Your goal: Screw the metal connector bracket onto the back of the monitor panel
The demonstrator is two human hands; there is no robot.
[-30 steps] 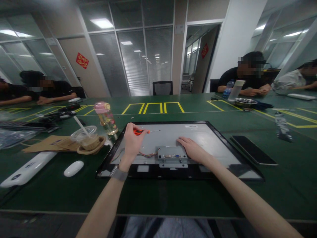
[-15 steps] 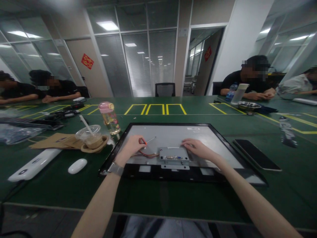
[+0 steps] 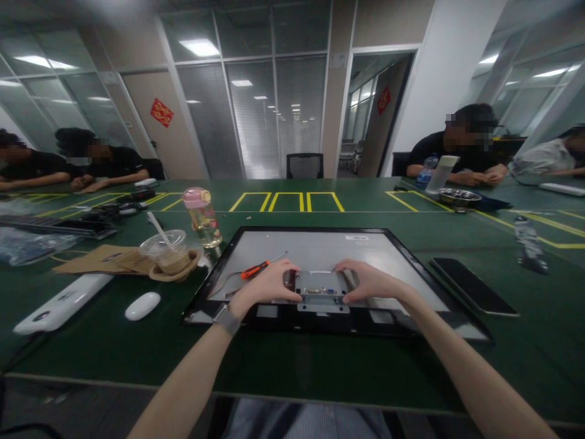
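A monitor panel [image 3: 301,246] with a black frame lies back side up before me. Near its front edge sits a small grey metal box [image 3: 322,281] with video ports facing me. My left hand [image 3: 277,281] grips the box's left side, thumb at the front corner and fingers at the rear. My right hand [image 3: 365,281] holds the opposite side in the same way. The box rests on the panel. An orange and black screwdriver [image 3: 256,269] lies on the panel beyond my left hand, its tip pointing away to the right. Thin wires [image 3: 220,286] run left of that hand.
Left on the green table [image 3: 292,360] are a white mouse [image 3: 143,306], a power strip [image 3: 64,303], an iced drink cup [image 3: 167,250] and a pink-lidded bottle [image 3: 201,216]. A black phone [image 3: 473,285] lies right of the panel. Several people sit across the table.
My left hand has let go of the screwdriver, which now lies on the panel, and moved right to the box. My right hand has closed around the box's right side.
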